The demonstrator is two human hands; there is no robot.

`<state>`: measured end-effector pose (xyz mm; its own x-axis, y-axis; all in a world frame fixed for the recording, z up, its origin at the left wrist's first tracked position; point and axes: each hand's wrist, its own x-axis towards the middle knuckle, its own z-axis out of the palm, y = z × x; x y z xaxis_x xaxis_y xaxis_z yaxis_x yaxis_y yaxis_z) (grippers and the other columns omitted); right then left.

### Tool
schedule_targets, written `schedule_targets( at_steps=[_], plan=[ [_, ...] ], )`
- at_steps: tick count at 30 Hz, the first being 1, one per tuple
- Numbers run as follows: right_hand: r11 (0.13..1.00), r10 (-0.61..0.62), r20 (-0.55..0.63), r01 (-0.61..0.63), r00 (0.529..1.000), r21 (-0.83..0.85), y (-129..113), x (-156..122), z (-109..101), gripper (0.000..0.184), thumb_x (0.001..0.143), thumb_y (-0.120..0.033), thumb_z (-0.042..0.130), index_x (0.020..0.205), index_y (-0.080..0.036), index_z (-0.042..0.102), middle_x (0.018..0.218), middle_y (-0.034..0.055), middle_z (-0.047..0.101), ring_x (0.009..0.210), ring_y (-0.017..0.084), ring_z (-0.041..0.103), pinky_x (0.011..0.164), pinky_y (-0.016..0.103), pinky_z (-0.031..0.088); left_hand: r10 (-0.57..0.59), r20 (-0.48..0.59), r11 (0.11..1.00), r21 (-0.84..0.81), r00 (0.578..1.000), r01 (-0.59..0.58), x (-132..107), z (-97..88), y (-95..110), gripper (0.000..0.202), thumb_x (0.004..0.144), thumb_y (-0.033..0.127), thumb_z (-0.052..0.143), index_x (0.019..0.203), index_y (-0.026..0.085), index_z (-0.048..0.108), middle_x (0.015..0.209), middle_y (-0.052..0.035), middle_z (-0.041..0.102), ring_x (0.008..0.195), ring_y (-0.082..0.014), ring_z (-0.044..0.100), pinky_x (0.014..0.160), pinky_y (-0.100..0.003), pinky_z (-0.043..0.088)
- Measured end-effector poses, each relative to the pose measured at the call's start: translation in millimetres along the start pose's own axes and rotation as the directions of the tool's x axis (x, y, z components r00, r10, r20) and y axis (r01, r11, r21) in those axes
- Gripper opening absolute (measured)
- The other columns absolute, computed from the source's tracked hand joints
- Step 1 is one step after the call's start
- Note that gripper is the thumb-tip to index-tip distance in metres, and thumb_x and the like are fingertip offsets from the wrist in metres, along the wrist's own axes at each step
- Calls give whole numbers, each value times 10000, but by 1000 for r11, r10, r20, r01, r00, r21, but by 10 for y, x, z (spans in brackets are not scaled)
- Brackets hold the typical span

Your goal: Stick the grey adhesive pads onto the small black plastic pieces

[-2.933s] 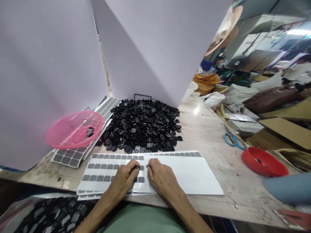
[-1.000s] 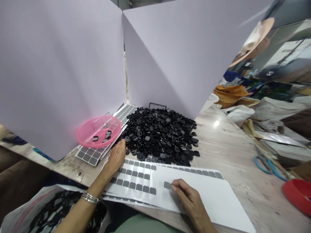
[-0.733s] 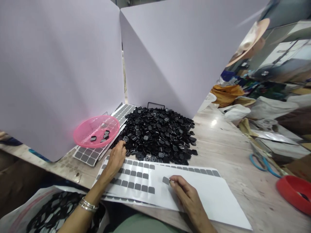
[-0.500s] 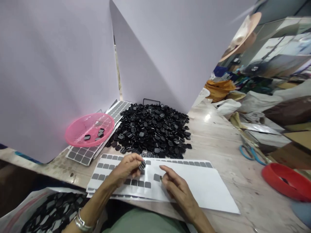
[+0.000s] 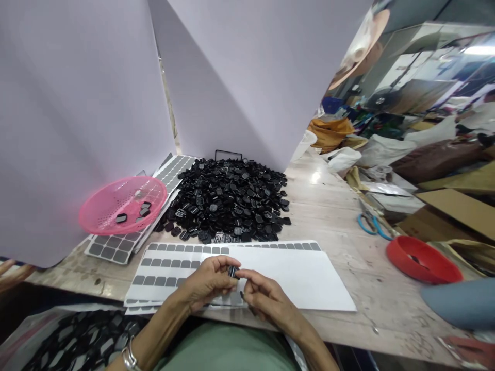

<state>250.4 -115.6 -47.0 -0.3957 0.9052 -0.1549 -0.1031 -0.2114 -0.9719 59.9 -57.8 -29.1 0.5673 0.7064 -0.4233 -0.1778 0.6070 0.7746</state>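
My left hand [image 5: 209,281] pinches a small black plastic piece [image 5: 232,271] between thumb and fingers, above the sheet of grey stickers [image 5: 154,263]. Close by on the right is my right hand [image 5: 266,296], its index fingertip at the edge of that piece. Its other fingers are curled, and a tiny dark bit [image 5: 242,295] shows by the thumb, too small to name. Beyond both hands rises a heap of similar black pieces [image 5: 232,198]. The right half of the sheet is covered by blank white backing [image 5: 305,278].
A pink basket [image 5: 93,211] with a few pieces rests on more sticker sheets [image 5: 112,250]. Blue-handled scissors [image 5: 373,225] and a red bowl [image 5: 425,260] are at right. A bag of black pieces [image 5: 85,335] stands low left. Another person's hand [image 5: 15,275] shows at the left edge.
My hands have come together, the right index finger now reaching the piece in my left hand. The view has turned slightly right. Another person's hand has appeared at the left edge.
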Motion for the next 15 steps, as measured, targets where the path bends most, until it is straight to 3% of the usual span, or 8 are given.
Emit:
schedule_targets(
  at_steps=[4,7,15],
  plan=[
    [999,16,-13,-16,1000,-41,-48,16,12,469,853,-231,556,1319,-253,508,752,-38,467,510,59,389,455,182,330,18,19,998,54,1000,-19,-5,16,-15,363,618,137,761,968,132,664,657,34,550,490,-30,439,446,-155,315],
    [998,33,-12,-34,999,-45,-32,32,5,435,837,-234,576,1271,-228,543,733,-39,482,494,55,396,443,179,321,3,20,1000,29,1000,-4,0,-12,-27,405,609,170,776,989,139,643,670,25,570,507,-49,477,445,-162,312],
    [990,-5,19,2,1000,140,38,10,33,352,822,-251,610,1171,-212,585,683,-58,469,415,26,349,383,158,254,15,42,998,-68,999,-12,16,-42,-54,330,706,312,759,948,116,651,672,-11,590,488,-60,516,435,-161,321]
  ],
)
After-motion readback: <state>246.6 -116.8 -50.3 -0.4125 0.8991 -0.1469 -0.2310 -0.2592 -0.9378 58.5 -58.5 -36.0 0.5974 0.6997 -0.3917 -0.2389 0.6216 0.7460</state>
